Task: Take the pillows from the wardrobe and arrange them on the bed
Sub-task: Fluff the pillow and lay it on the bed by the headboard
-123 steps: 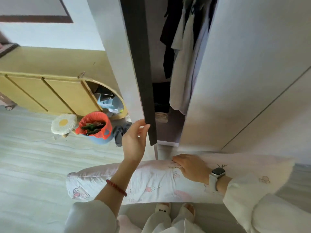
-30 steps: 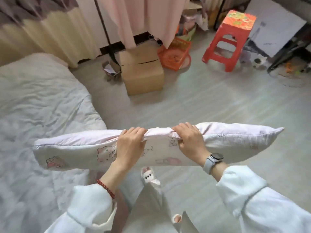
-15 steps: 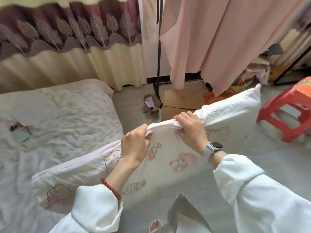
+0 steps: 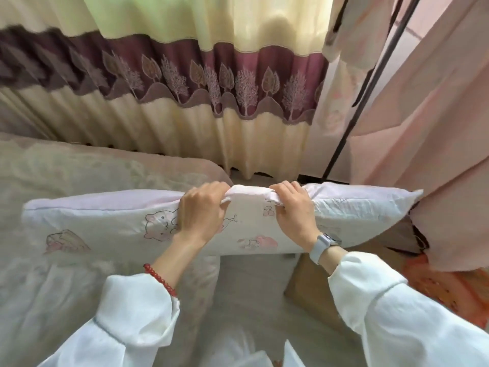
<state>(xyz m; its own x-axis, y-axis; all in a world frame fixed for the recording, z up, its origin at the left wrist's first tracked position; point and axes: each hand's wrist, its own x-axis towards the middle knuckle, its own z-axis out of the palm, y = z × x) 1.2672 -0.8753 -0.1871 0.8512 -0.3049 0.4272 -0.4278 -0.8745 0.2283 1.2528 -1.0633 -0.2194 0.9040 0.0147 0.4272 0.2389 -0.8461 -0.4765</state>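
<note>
A long white pillow [image 4: 111, 229] with pink cartoon animal prints hangs level in the air in front of me. My left hand [image 4: 202, 211] and my right hand [image 4: 296, 210] both grip its upper edge near the middle, close together. The pillow's left half hovers over the corner of the bed [image 4: 79, 170], which is covered with a crumpled pale sheet. Its right end reaches past the bed over the floor. The wardrobe is out of view.
A cream and purple curtain [image 4: 185, 102] hangs behind the bed. Pink cloth [image 4: 423, 154] on a dark rack pole [image 4: 354, 112] hangs at the right. A cardboard box [image 4: 307, 287] and an orange basket [image 4: 449, 290] sit on the floor below the pillow's right end.
I have turned from the wardrobe toward the bed. In the last second the pillow has moved closer to the bed corner and levelled out, with both hands still gripping it.
</note>
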